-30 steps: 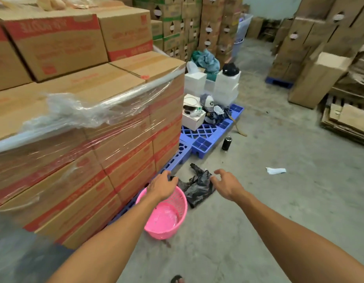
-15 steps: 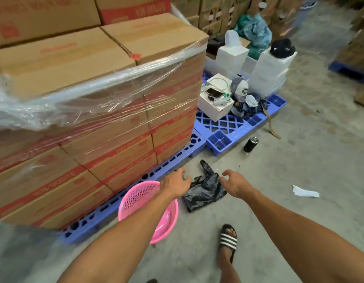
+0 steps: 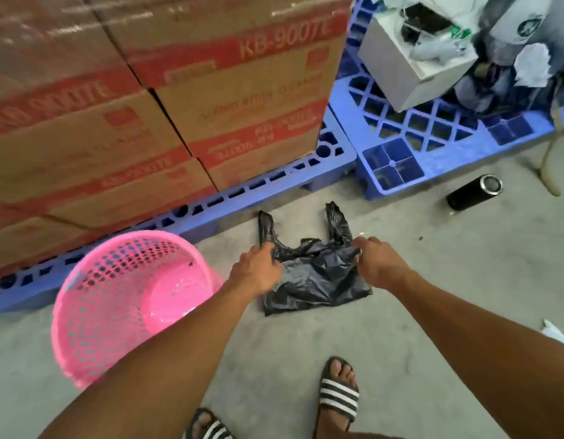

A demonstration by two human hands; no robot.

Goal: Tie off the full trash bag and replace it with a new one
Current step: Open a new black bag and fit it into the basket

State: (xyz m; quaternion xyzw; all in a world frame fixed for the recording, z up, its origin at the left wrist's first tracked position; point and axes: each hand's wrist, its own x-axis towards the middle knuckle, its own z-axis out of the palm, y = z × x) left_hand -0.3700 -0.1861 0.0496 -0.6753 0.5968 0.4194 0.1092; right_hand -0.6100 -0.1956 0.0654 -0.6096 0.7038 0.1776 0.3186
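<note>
Both bare arms are reaching forward and down, side by side. The left hand [image 3: 257,270] is curling its fingers closed, knuckles up. The right hand [image 3: 379,264] is doing likewise, pinching with its fingertips. Two sandalled feet are standing below.

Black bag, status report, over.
Left hand and right hand both on black bag, flat on floor. Pink basket unlined beside it. Nothing blocking.
</note>
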